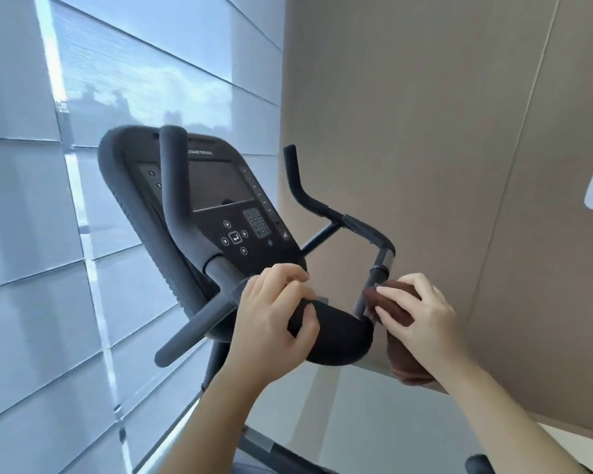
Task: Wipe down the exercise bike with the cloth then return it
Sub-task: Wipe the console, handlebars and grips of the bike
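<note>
The black exercise bike fills the middle of the head view, its console (220, 196) tilted and its handlebars (322, 203) curving out on both sides. My left hand (274, 319) grips the padded black centre pad (339, 340) below the console. My right hand (421, 319) presses a brown cloth (396, 311) against the right handlebar post (377, 278). Part of the cloth hangs down below my right wrist. My fingers cover much of the cloth.
A window with pale horizontal blinds (65, 234) runs along the left. A beige panelled wall (459, 131) stands close behind the right handlebar. The bike's frame (274, 449) slopes down toward the light floor at the bottom.
</note>
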